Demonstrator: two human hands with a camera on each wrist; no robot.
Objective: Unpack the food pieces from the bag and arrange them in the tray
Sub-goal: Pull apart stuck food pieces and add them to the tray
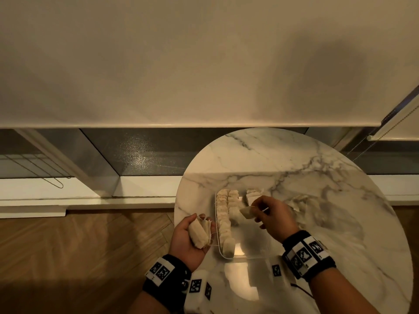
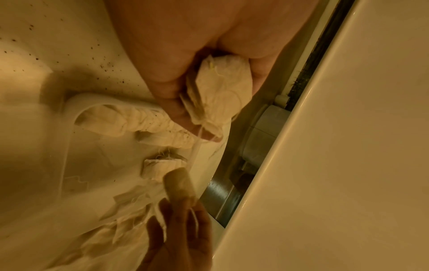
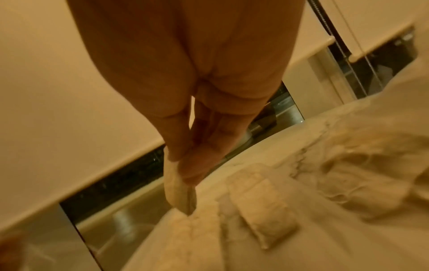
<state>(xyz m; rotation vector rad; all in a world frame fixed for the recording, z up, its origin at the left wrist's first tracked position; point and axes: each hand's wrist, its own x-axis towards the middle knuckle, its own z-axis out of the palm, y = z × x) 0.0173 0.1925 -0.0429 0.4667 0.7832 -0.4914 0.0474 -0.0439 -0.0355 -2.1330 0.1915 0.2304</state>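
Round and white with grey veins, the marble table stands by a pale window blind and a brown wood floor. One clear plastic tray sits on the table, close to the near edge. Two long rows of small pale cloth-like food pieces lie side by side in the left part of the tray, too many and too close to count. One short bunch of the same pieces lies at the far end of the tray, to the right of the rows. One crumpled see-through bag lies on the table just right of the tray. The left hand is palm up, just left of the tray, with its fingers curled round a small stack of pieces; I cannot count them. The right hand is over the tray, palm down, and its thumb and fingers pinch one piece that hangs above the rows. Both wrists wear black bands with black and white square tags.
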